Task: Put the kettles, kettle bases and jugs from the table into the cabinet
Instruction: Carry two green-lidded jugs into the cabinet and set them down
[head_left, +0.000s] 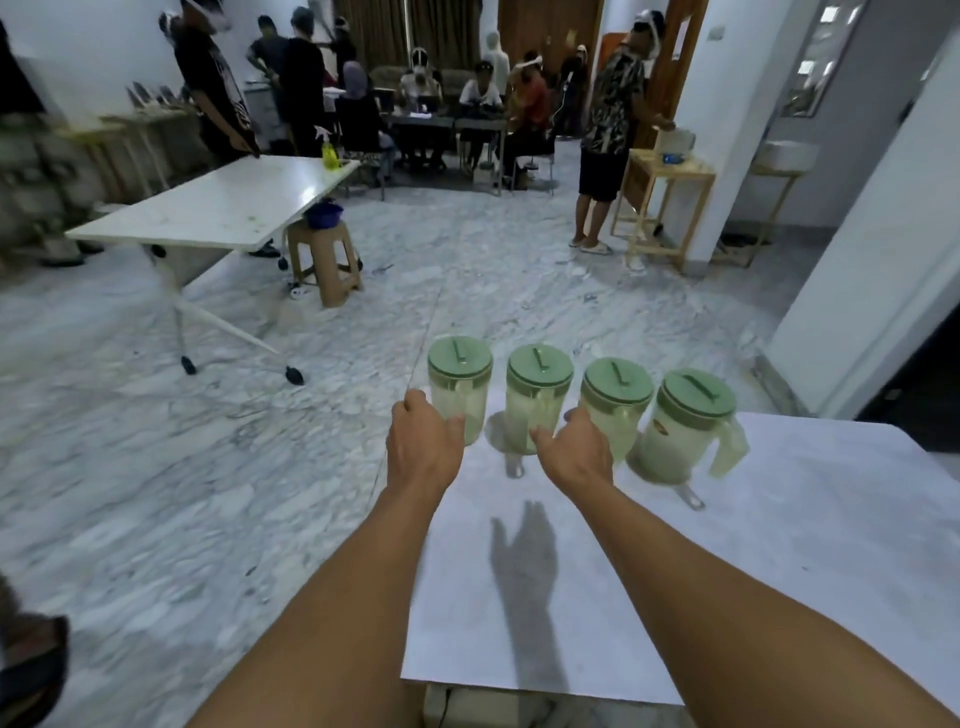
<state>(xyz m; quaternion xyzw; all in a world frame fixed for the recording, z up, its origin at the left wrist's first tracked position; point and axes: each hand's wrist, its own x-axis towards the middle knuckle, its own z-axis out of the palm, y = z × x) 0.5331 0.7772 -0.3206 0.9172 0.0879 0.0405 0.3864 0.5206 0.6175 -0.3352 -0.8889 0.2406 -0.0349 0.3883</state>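
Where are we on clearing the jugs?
Done: nothing visible; no cabinet in view. In hand: left hand reaches the leftmost jug, right hand sits between the second jug and third jug; grip unclear. Left: all four, including the rightmost jug, on the table.

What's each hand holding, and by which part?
Left hand grips the leftmost jug, right hand the third jug, apparently both at the handle side; fingers hidden, so exact hold unclear.

Jugs (537, 410) were translucent, cloudy plastic under matt green lids (460, 356); the desk (779, 545) was smooth, matt white; the floor (156, 467) was glossy veined marble.
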